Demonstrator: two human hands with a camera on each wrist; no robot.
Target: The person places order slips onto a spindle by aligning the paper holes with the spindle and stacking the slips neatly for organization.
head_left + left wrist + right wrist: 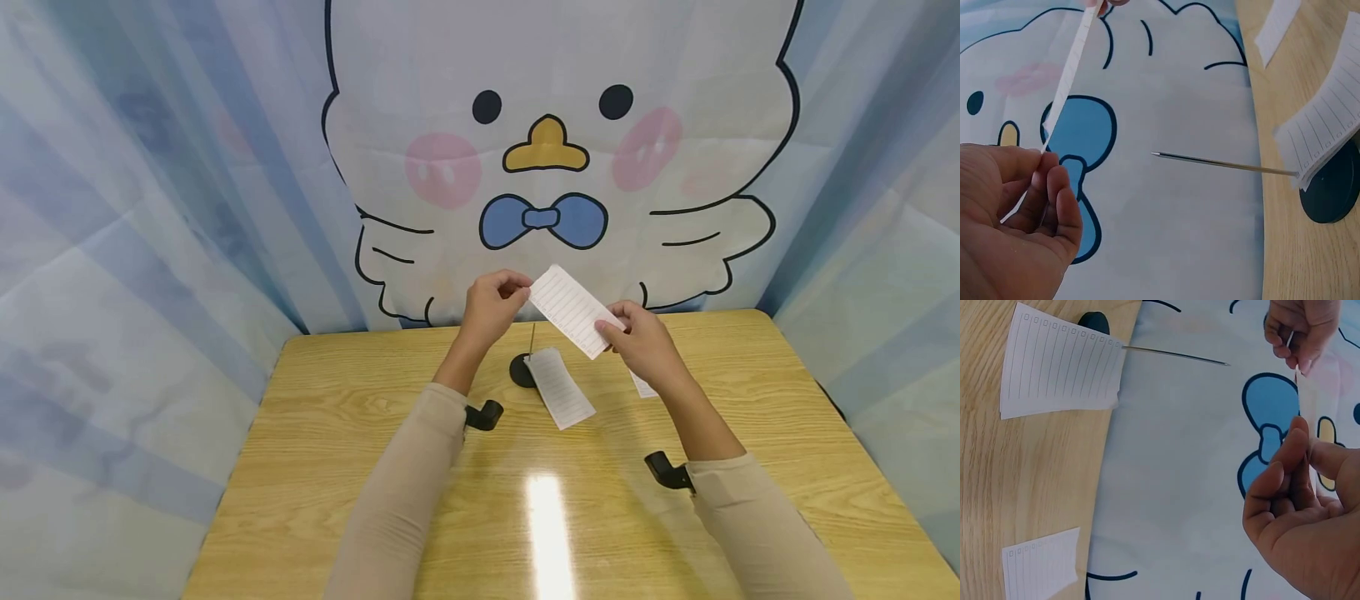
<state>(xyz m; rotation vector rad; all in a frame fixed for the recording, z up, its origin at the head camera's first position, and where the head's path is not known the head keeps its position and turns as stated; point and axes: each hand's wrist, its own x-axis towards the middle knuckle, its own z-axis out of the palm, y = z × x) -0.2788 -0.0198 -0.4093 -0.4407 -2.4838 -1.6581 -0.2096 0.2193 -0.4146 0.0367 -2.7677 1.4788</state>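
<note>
A lined paper slip is held up between both hands, above the table. My left hand pinches its upper left corner between thumb and fingertips. At the opposite end, my right hand grips the slip with the thumb on its printed face. Below stands a receipt spike with a round black base and a thin upright metal rod, its pointed tip bare. Several lined slips are pierced at one end low on the rod and slant down onto the table.
Another lined slip lies on the wooden table, partly hidden behind my right hand in the head view. A curtain with a cartoon bird hangs right behind the table's far edge.
</note>
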